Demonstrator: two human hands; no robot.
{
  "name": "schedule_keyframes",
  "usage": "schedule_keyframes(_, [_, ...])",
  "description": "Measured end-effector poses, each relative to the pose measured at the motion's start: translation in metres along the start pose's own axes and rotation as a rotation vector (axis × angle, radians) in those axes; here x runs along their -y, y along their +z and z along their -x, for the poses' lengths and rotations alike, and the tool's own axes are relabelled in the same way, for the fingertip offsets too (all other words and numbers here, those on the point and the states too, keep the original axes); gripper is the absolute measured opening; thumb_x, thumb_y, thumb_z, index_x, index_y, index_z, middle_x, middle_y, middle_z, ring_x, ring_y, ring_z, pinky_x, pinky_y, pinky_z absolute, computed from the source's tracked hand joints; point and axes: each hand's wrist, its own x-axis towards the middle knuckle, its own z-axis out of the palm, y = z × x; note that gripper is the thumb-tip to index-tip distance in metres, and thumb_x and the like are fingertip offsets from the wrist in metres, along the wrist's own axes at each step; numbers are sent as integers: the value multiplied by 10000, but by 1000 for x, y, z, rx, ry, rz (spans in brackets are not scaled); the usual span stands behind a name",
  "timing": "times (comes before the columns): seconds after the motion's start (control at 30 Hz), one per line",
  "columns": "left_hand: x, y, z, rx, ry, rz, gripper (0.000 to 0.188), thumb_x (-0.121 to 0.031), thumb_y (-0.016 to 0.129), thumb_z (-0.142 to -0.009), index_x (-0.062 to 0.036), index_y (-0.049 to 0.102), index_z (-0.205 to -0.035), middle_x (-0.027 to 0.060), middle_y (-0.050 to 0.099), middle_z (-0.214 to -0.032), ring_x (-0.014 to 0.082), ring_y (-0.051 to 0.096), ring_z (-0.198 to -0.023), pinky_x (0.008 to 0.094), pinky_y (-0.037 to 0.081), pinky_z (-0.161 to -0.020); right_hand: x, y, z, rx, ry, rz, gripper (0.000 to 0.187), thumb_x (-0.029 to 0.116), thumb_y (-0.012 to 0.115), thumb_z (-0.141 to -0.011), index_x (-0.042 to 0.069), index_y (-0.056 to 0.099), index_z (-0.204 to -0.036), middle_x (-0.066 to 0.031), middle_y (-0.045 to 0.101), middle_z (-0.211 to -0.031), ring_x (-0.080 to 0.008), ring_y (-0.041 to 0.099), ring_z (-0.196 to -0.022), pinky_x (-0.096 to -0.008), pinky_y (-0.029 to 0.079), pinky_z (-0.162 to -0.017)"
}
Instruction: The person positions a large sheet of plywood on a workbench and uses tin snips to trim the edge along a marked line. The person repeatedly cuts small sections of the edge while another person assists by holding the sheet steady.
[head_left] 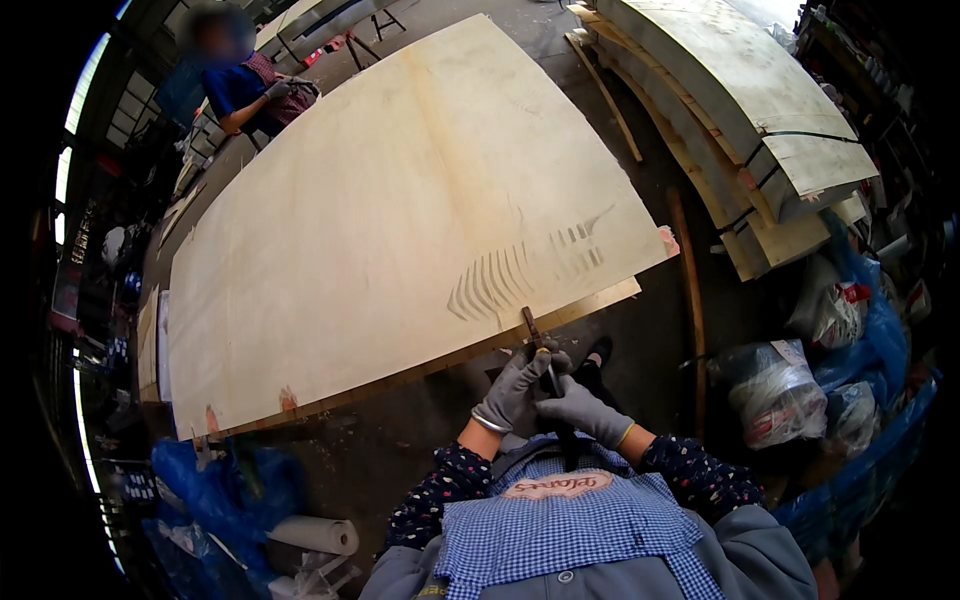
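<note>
My left hand (508, 392) and my right hand (586, 411), both in grey work gloves, are closed together in front of my checked apron. Between them they hold a slim dark hand tool (531, 322) with a flat, brownish tip; its exact kind is unclear. The tip points away from me, at the near edge of a large pale plywood sheet (350, 230). Whether it touches the sheet I cannot tell. Dark curved streaks mark the surface just beyond the tip. Another board (600, 300) shows under the near edge. My fingers hide the tool's middle.
Strapped plywood stacks (740, 90) stand at the far right, with a long wooden strip (688, 300) nearer me. Filled plastic bags (772, 395) lie right; blue plastic sheeting (225, 490) and a white roll (315, 536) lie left. Another person (240, 95) stands beyond the sheet.
</note>
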Motion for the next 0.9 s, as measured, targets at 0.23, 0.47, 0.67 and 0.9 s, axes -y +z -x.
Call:
schedule_keyframes(0.23, [-11, 19, 9, 20, -50, 139, 372, -305, 598, -942, -63, 511, -1211, 48, 634, -1050, 144, 592, -1005, 307, 475, -901, 25, -8, 17, 174, -7, -267, 645, 235, 635, -743, -63, 431, -1277, -120, 598, -908, -184, 589, -782, -298, 494, -671])
schedule_keyframes(0.47, [-6, 21, 3, -291, -74, -174, 329, -283, 624, -934, -52, 514, -1141, 27, 578, -923, 116, 580, -850, 251, 487, -788, 29, -23, 20, 460, 2, -598, 302, 135, 652, -760, 21, 540, -1016, 7, 534, -748, -70, 491, -637, -210, 404, -562])
schedule_keyframes(0.67, [-16, 66, -10, -636, -111, -623, 365, -314, 711, -880, -40, 505, -1004, 13, 543, -790, 78, 479, -696, 249, 431, -584, 2, -12, 16, 921, 71, -1436, 417, 128, 477, -825, 34, 467, -1231, -77, 484, -911, -166, 456, -788, -321, 412, -721])
schedule_keyframes(0.9, [-13, 65, -16, -669, -190, -974, 340, -299, 683, -904, -33, 476, -948, 32, 544, -821, 88, 480, -721, 263, 446, -625, -15, -20, -11, 1359, 148, -1649, 457, 136, 533, -812, 31, 449, -1249, -72, 459, -873, -165, 427, -736, -318, 397, -690])
